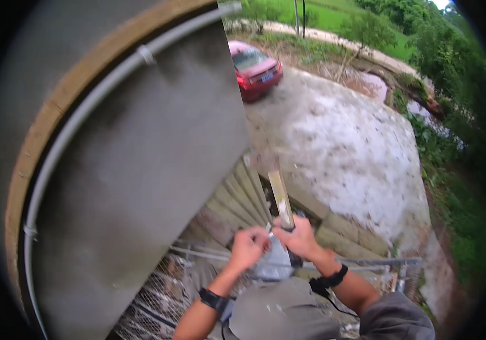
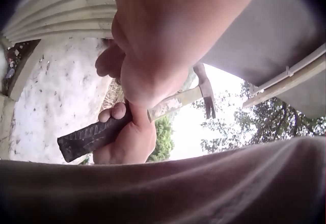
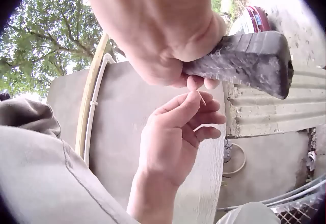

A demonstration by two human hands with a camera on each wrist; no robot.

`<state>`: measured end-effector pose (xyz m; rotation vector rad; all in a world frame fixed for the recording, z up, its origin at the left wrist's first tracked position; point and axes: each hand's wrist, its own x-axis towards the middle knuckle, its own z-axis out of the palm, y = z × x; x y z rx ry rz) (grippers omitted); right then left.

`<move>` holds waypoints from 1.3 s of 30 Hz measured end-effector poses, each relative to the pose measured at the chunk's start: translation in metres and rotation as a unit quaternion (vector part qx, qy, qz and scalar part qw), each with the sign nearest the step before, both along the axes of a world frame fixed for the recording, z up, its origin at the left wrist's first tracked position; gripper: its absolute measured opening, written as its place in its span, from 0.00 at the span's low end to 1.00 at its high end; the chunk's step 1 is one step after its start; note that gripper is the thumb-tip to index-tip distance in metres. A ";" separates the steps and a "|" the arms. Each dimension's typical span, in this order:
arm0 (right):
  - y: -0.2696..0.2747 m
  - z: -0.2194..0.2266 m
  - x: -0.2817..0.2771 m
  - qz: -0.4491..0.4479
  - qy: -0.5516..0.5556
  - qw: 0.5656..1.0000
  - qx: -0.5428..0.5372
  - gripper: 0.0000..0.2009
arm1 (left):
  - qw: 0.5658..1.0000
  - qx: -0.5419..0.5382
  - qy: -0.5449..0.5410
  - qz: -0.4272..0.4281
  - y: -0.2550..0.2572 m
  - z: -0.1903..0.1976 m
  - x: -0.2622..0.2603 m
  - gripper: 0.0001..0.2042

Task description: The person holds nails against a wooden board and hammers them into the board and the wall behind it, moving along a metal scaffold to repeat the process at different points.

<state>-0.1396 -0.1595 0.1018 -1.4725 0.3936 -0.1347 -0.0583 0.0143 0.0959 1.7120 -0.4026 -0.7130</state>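
Note:
My right hand [image 1: 300, 237] grips a claw hammer [image 1: 281, 195] by its black rubber handle [image 3: 244, 58]. The hammer points up and away from the body, its head blurred in the head view. In the left wrist view the forked claw [image 2: 210, 107] shows clearly beyond the fist. Close beside the right hand, my left hand [image 1: 248, 247] pinches a thin, nail-like piece [image 3: 201, 97] between thumb and fingertip. Its remaining fingers are loosely curled. The piece points toward the right hand's fingertips, just below the hammer handle.
A grey wall [image 1: 141, 147] with a white pipe [image 1: 78, 119] and a wooden strip fills the left. Corrugated sheeting [image 1: 237, 195] lies below, near wire mesh [image 1: 155, 294] and a metal rail [image 1: 379, 262]. Beyond are a concrete yard [image 1: 345, 147] and a red car [image 1: 256, 71].

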 end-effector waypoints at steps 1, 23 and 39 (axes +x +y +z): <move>-0.001 0.002 0.000 0.005 -0.020 0.999 0.039 0.08 | 0.995 -0.043 0.091 0.007 0.000 0.007 0.004 0.11; -0.021 0.019 -0.006 -0.006 -0.036 0.998 0.054 0.07 | 0.896 -0.216 0.367 -0.123 0.020 0.010 0.002 0.10; -0.037 -0.066 0.009 0.032 -0.071 0.992 -0.097 0.09 | 0.936 -0.016 -0.348 -0.050 -0.015 -0.006 -0.009 0.06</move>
